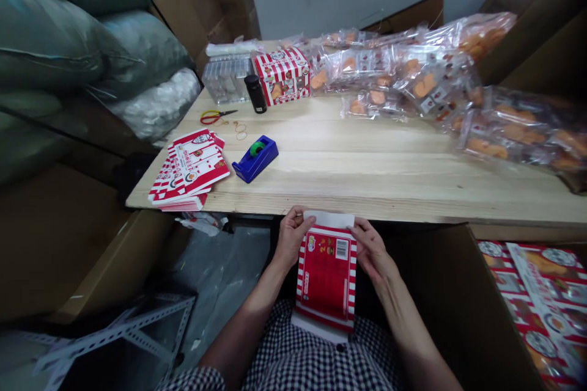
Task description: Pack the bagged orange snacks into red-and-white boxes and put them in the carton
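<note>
Between my two hands is a red-and-white striped cardboard box (326, 278), with a barcode on the face toward me. A white flap sticks out at its far end and another at the end near my shirt. My left hand (293, 235) pinches the far left corner, thumb on top. At the far right corner my right hand (370, 248) grips the same box. It is held in front of the table's near edge, over my lap. On the table, a blue tape dispenser (255, 160) with a green core and a stack of flat printed cartons (190, 168) lie to the left.
Scissors (217, 115), a black bottle (255, 94), an assembled striped box (283, 76) and clear plastic cases (227, 77) stand along the back left. Bagged orange toy pieces (424, 85) cover the table's back and right. An open carton (486, 293) at right has printed packs (545, 299) beside it.
</note>
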A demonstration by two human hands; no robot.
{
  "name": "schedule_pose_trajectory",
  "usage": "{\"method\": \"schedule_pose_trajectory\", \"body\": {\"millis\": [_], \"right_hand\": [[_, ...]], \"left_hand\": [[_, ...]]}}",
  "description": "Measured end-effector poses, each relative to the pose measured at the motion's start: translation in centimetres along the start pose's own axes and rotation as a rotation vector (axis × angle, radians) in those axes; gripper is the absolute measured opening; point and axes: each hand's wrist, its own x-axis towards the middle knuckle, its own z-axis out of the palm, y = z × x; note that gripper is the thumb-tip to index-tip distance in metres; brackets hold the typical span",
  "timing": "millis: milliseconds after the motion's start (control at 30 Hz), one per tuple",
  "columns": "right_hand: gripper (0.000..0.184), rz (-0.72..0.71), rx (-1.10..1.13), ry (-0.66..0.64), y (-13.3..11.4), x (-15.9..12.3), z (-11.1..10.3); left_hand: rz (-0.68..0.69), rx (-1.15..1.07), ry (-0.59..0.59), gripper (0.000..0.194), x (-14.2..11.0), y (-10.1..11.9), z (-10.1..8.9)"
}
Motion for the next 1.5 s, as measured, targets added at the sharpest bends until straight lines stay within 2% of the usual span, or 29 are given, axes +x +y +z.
{"method": "schedule_pose_trajectory", "body": {"millis": [100, 167, 233, 300, 400, 533, 633, 733, 867, 1000, 1100, 1233, 1333, 1400, 1500], "right_hand": [[0.052, 0.043, -0.023, -0.182, -2.0, -0.7, 0.5], [0.054, 0.104, -0.046, -0.273, -2.7, -0.6, 0.5], [0.053, 0.168, -0.063, -0.307, -2.9, -0.5, 0.4], [0.053, 0.191, -0.079, -0.283, -2.7, -0.4, 0.3], [0.050, 0.142, -0.108, -0.197, -2.1, -0.4, 0.2], [0.027, 0.065, -0.120, -0.162, -1.1, -0.1, -0.2], [0.017, 0.042, -0.138, -0.179, -0.6, 0.1, -0.5], [0.019, 0.051, -0.179, -0.209, -0.9, 0.0, -0.9], [0.028, 0.079, -0.200, -0.337, -1.8, -0.6, -1.7], [0.038, 0.104, -0.209, -0.411, -2.3, -1.1, -2.0], [0.036, 0.096, -0.208, -0.384, -2.7, -1.5, -1.5], [0.021, 0.093, -0.296, -0.362, -4.1, -2.0, 0.0], [0.034, 0.092, -0.370, -0.393, -5.2, -2.1, 0.6], [0.042, 0.110, -0.399, -0.352, -5.4, -2.1, 0.6], [0.045, 0.161, -0.417, -0.281, -5.1, -2.1, 0.4]], "left_hand": [[-0.012, 0.010, -0.042, 0.034, -0.2, 0.3, 0.2], [-0.020, 0.052, -0.110, 0.030, -0.3, 0.4, 0.3], [-0.018, 0.101, -0.173, 0.028, -0.4, 0.6, 0.5], [-0.005, 0.135, -0.196, 0.028, -0.5, 0.7, 0.5], [0.029, 0.177, -0.201, 0.029, -0.5, 0.9, 0.4], [0.068, 0.236, -0.240, 0.022, -0.3, 0.8, -0.3], [0.027, 0.227, -0.273, 0.021, -0.1, 0.7, -1.1], [-0.002, 0.240, -0.349, 0.029, -0.1, 1.0, -1.9], [0.053, 0.337, -0.436, 0.032, -0.4, 1.5, -2.2], [0.052, 0.370, -0.390, 0.034, -0.9, 1.6, -1.5], [-0.006, 0.339, -0.382, 0.030, -1.1, 2.2, -0.8], [-0.044, 0.410, -0.500, 0.031, -1.1, 4.3, -0.3], [-0.036, 0.570, -0.546, 0.030, -0.8, 6.0, 0.1], [-0.009, 0.650, -0.534, 0.030, -0.7, 6.6, 0.5], [0.049, 0.758, -0.495, 0.029, -0.8, 6.8, 1.0]]}}
